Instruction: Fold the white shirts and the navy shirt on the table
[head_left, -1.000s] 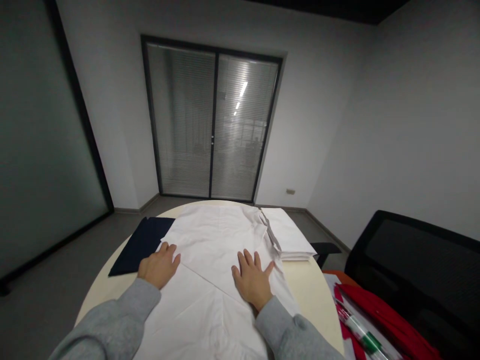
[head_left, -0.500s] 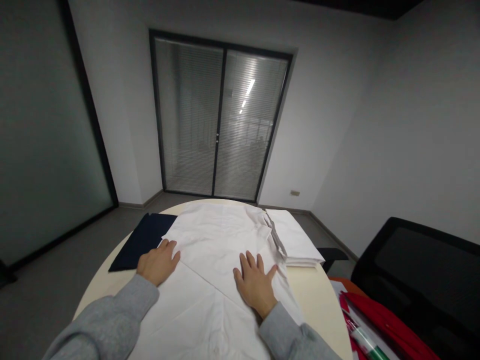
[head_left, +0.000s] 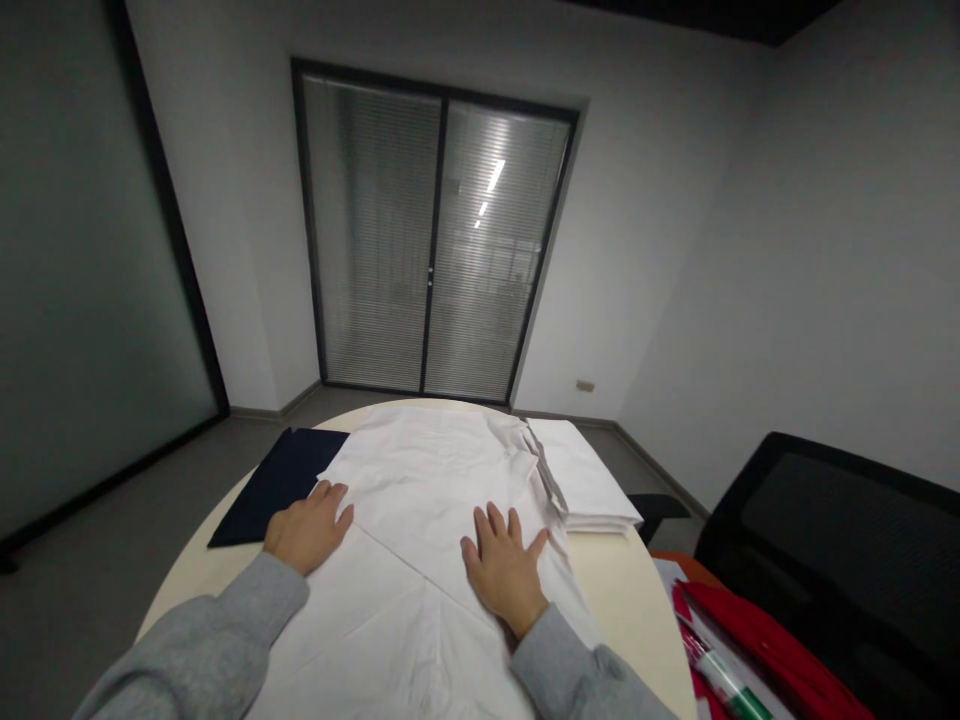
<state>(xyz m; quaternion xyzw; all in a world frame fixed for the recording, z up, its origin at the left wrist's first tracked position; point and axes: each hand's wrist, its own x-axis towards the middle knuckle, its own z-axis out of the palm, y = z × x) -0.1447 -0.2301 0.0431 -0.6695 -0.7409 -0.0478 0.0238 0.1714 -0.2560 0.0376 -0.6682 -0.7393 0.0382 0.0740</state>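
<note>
A white garment [head_left: 420, 470], maybe a shirt, lies spread over the round table, with a fold or seam line slanting across its middle. My left hand [head_left: 309, 527] rests at the garment's left edge, fingers slightly bent and thumb apart. My right hand [head_left: 504, 570] lies flat on its right part, palm down with the fingers spread. Neither hand grips the fabric. Left of the garment is a folded dark navy cloth [head_left: 274, 485], close to my left hand. A folded white cloth stack [head_left: 589, 475] sits on the right, touching the garment's crumpled edge.
The pale round table [head_left: 634, 610] shows its rim on both sides. At the right stands a black mesh chair [head_left: 817, 540]. Red items [head_left: 765, 640] and a clear-and-green packet [head_left: 727, 685] lie low beside the table. Glass doors [head_left: 431, 240] are in the far wall.
The whole view has shifted slightly, so everything appears a little further left. Both hands keep their places on the white garment, which looks the same.
</note>
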